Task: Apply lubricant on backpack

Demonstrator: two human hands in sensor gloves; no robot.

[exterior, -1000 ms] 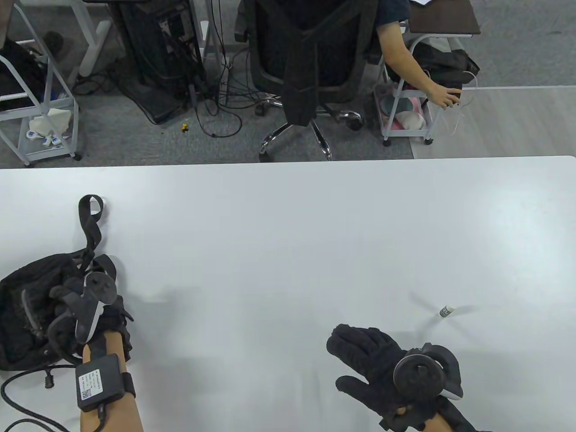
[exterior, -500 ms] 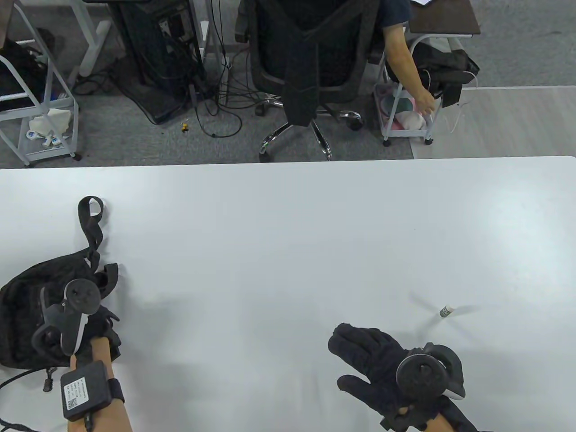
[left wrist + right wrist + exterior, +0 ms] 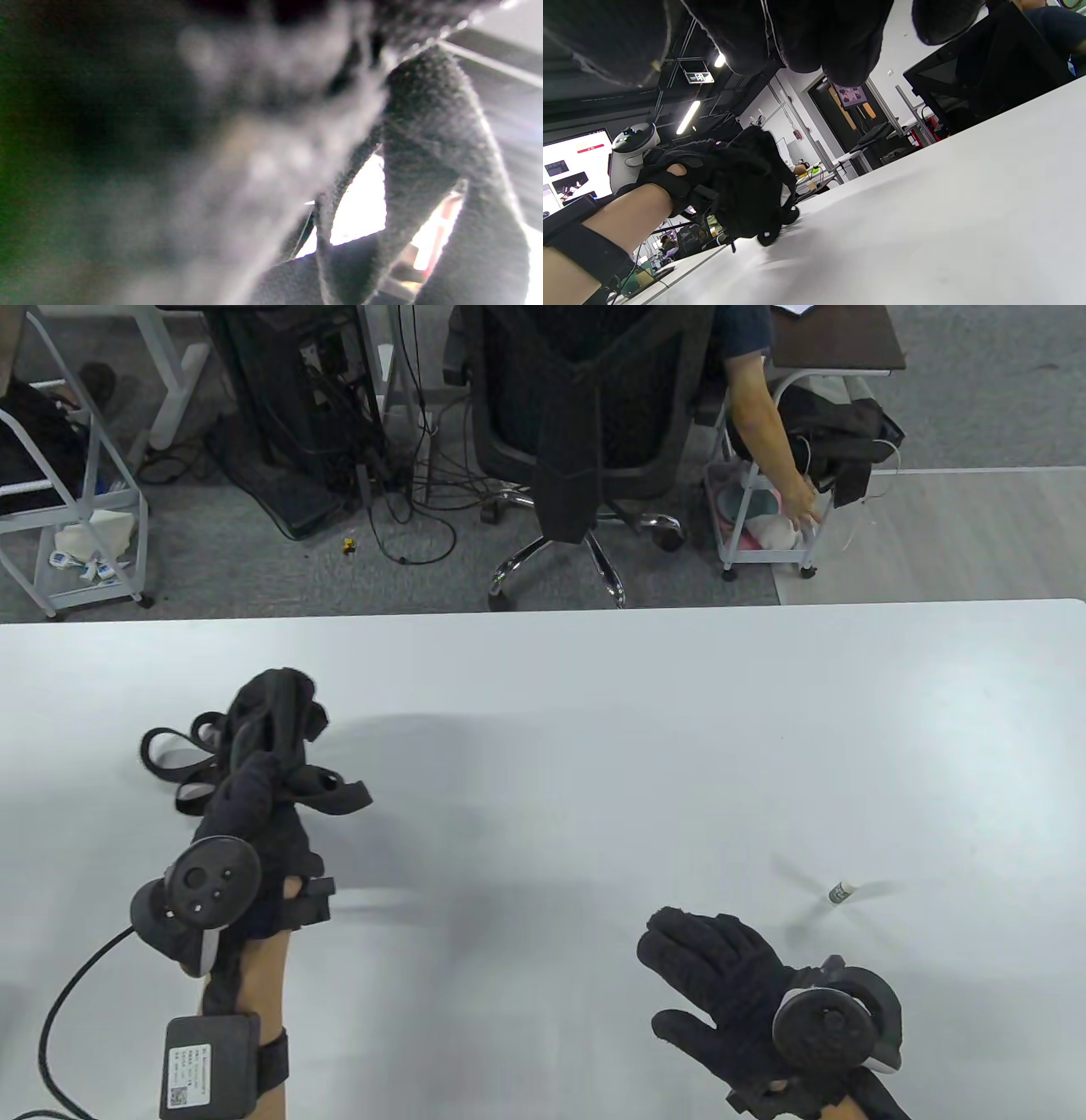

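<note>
The left hand (image 3: pixel 254 823) grips the bunched black backpack (image 3: pixel 271 721), holding it up over the white table's (image 3: pixel 594 729) left side; the right hand (image 3: pixel 730 984) hovers flat, fingers spread, near a small lubricant bottle (image 3: pixel 840 892)

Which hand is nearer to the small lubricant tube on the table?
Right. The right hand rests open just left of and nearer the camera than the lubricant tube; the left hand grips the backpack across the table.
</note>
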